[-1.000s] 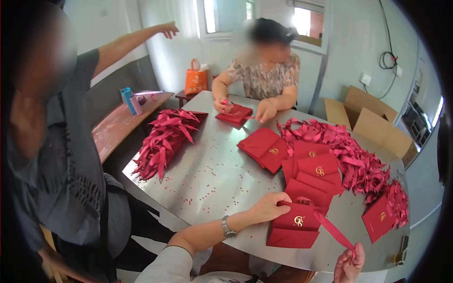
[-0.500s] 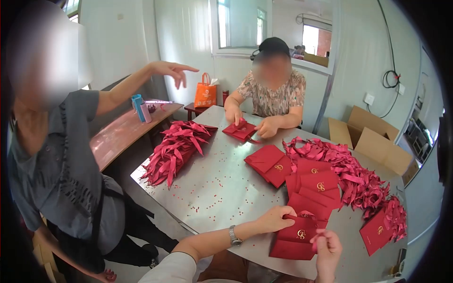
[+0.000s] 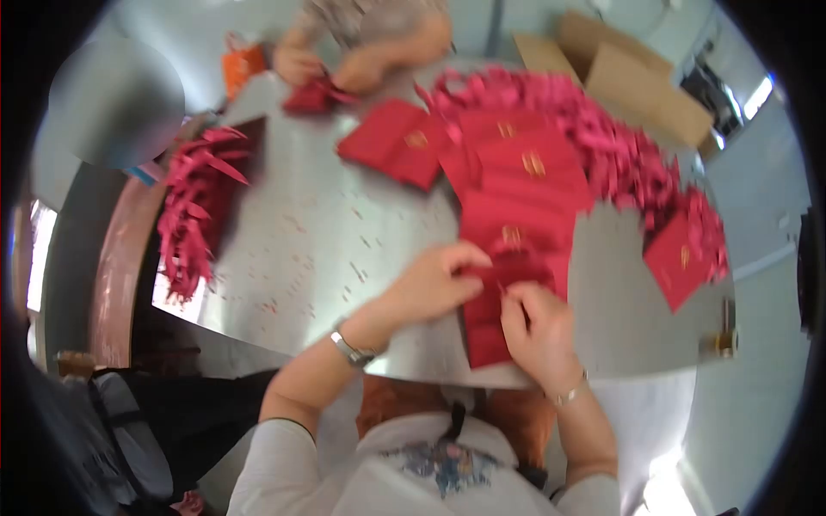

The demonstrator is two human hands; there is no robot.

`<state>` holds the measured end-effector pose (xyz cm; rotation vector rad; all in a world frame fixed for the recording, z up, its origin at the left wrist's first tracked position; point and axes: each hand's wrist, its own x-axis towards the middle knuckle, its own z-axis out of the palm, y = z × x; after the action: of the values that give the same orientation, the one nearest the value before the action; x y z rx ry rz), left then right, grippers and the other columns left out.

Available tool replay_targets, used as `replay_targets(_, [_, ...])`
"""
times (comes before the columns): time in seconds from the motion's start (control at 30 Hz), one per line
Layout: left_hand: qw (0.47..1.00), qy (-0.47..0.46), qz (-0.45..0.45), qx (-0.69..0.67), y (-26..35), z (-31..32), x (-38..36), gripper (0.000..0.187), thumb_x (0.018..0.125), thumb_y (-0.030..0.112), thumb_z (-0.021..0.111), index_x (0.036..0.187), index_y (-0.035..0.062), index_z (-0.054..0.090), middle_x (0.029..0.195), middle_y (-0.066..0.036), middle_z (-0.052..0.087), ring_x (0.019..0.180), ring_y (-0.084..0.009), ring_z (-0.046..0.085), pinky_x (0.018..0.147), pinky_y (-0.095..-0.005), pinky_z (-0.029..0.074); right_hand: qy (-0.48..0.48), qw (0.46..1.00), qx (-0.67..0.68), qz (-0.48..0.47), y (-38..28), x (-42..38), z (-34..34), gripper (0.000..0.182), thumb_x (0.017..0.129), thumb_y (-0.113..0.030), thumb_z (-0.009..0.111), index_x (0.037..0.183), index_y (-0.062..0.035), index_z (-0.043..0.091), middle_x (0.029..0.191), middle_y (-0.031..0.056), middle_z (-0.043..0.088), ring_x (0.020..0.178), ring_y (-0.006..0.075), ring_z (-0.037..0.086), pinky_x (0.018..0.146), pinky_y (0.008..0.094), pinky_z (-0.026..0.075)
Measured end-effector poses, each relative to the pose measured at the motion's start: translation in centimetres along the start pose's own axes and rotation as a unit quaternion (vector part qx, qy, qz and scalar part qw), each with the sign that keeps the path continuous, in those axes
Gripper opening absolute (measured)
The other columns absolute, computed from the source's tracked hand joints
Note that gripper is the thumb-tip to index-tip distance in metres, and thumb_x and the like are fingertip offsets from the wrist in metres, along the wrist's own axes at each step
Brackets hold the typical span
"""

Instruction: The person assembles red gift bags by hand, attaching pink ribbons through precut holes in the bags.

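A red paper gift bag (image 3: 487, 340) lies flat at the table's near edge, in front of me. My left hand (image 3: 440, 282) is at its left side, thumb and fingers pinching the bag's dark red ribbon (image 3: 520, 268). On the right, my right hand (image 3: 542, 331) is curled over the bag, its fingertips pinched on the ribbon too. Motion blur hides the exact grip. Beyond my hands, overlapping red bags (image 3: 533, 176) with gold lettering stretch away from me. A smaller stack of red bags (image 3: 396, 142) lies to their left.
Ribbon-handled bags form a long heap (image 3: 594, 129) along the right side; another pile (image 3: 194, 215) sits at left. Small red scraps dot the metal table (image 3: 301, 284). Across it, a person's hands (image 3: 344, 73) hold a red bag. Another person stands left. Cardboard boxes (image 3: 632, 86) stand back right.
My view has tilted down and shifted right. My right hand has moved in from the bag's right side and now meets the ribbon near my left hand.
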<state>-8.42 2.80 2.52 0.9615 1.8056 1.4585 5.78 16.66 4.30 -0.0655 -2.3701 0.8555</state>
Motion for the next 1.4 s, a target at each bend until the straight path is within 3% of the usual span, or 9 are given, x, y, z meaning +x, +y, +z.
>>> replay_targets(0.03, [0.999,0.017,0.027,0.019,-0.3,0.0,0.2,0.027,0.079,0.005,0.066,0.106,0.0001,0.066,0.094,-0.010,0.069,0.087,-0.0151,0.064,0.077,-0.0297,0.052,0.000,1.000,0.009,-0.005,0.4,-0.1,0.2,0.003,0.082,-0.003,0.064,0.084,-0.0024,0.062,0.071,0.0160,0.061,0.063,0.0342,0.062,0.056,0.0408,0.050])
replay_targets(0.13, [0.996,0.012,-0.082,-0.029,1.9,0.3,-0.3,0.017,0.082,-0.003,0.064,0.098,0.0007,0.067,0.082,0.003,0.063,0.069,-0.0017,0.053,0.057,-0.0201,0.043,0.025,0.999,0.012,-0.032,1.3,-0.2,1.1,0.004,0.080,-0.002,0.064,0.081,-0.0033,0.061,0.068,0.0126,0.060,0.059,0.0311,0.061,0.053,0.0396,0.049])
replay_targets(0.6, [0.996,0.022,-0.077,0.044,1.8,0.7,-0.5,0.016,0.080,-0.001,0.068,0.096,-0.0027,0.067,0.084,-0.002,0.068,0.075,-0.0052,0.060,0.066,-0.0223,0.050,0.020,0.996,-0.085,0.004,1.2,-0.3,2.5,0.014,0.075,-0.008,0.066,0.065,-0.0077,0.055,0.056,0.0074,0.054,0.051,0.0251,0.058,0.045,0.0371,0.045])
replay_targets(0.67, [0.997,0.037,-0.033,0.057,1.6,0.8,-0.6,0.020,0.079,0.005,0.066,0.097,-0.0046,0.067,0.083,-0.014,0.071,0.074,-0.0153,0.065,0.068,-0.0288,0.051,0.024,0.995,-0.093,0.027,1.0,-0.3,2.5,0.018,0.074,-0.008,0.066,0.063,-0.0078,0.053,0.055,0.0071,0.053,0.049,0.0251,0.056,0.044,0.0372,0.044])
replay_targets(0.87, [0.993,0.063,-0.054,0.089,1.9,1.3,-0.6,0.019,0.079,0.005,0.064,0.095,-0.0051,0.067,0.085,-0.016,0.070,0.076,-0.0197,0.066,0.071,-0.0300,0.051,0.038,0.990,-0.130,0.034,1.1,-0.4,2.9,0.022,0.074,-0.010,0.067,0.060,-0.0078,0.050,0.054,0.0074,0.051,0.048,0.0257,0.054,0.043,0.0376,0.042])
replay_targets(0.97, [0.993,0.050,-0.041,0.103,1.3,1.1,-0.5,0.015,0.083,0.002,0.066,0.097,-0.0026,0.067,0.083,-0.003,0.068,0.073,-0.0056,0.059,0.066,-0.0229,0.049,0.043,0.991,-0.122,0.041,1.3,-0.4,3.0,0.022,0.074,-0.009,0.067,0.061,-0.0075,0.050,0.055,0.0078,0.052,0.048,0.0258,0.054,0.043,0.0377,0.042])
replay_targets(1.07, [0.996,0.047,-0.066,0.028,1.5,1.2,-0.5,0.018,0.082,0.003,0.063,0.098,-0.0046,0.066,0.086,-0.014,0.071,0.077,-0.0163,0.065,0.072,-0.0292,0.051,0.041,0.992,-0.109,0.051,1.8,-0.4,3.0,0.021,0.075,-0.009,0.067,0.061,-0.0072,0.051,0.055,0.0081,0.052,0.048,0.0259,0.054,0.043,0.0380,0.042])
replay_targets(1.3, [0.998,0.047,-0.024,0.029,0.6,1.5,-0.3,0.017,0.082,0.003,0.064,0.098,-0.0038,0.066,0.087,-0.013,0.071,0.077,-0.0158,0.065,0.071,-0.0295,0.051,0.050,0.991,-0.122,0.036,1.8,-0.3,3.3,0.023,0.074,-0.009,0.067,0.060,-0.0072,0.049,0.054,0.0077,0.050,0.047,0.0257,0.053,0.042,0.0381,0.041])
replay_targets(1.4, [0.995,0.064,-0.045,0.066,0.7,2.2,-0.4,0.015,0.084,0.000,0.066,0.099,-0.0013,0.066,0.085,-0.001,0.068,0.075,-0.0043,0.059,0.067,-0.0217,0.049,0.051,0.985,-0.167,0.003,1.5,-0.2,3.3,0.024,0.073,-0.009,0.066,0.059,-0.0082,0.047,0.053,0.0071,0.050,0.047,0.0250,0.052,0.042,0.0374,0.042])
